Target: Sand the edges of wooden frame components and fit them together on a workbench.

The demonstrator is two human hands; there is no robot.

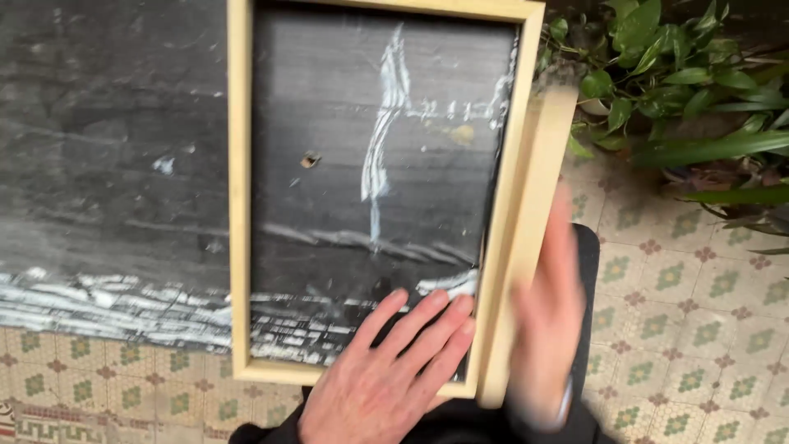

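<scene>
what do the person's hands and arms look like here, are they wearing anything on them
Both hands are bare: no gloves, and no rings visible. The left hand is sharp in the picture, with short, plain nails, and a dark sleeve ends at its wrist. The right hand is badly blurred, so little detail shows; a dark sleeve covers that arm too, with a pale band at the wrist that could be a watch or cuff.

Two bare hands are seen; no gloves or rings are made out. The left hand is shown sharply, its fingers long and its nails short and unpainted. A dark sleeve is worn at the left wrist. The right hand is blurred, so that its fingers cannot be told apart. A pale band, blurred, is noted at the right wrist, with dark clothing behind it.
</scene>
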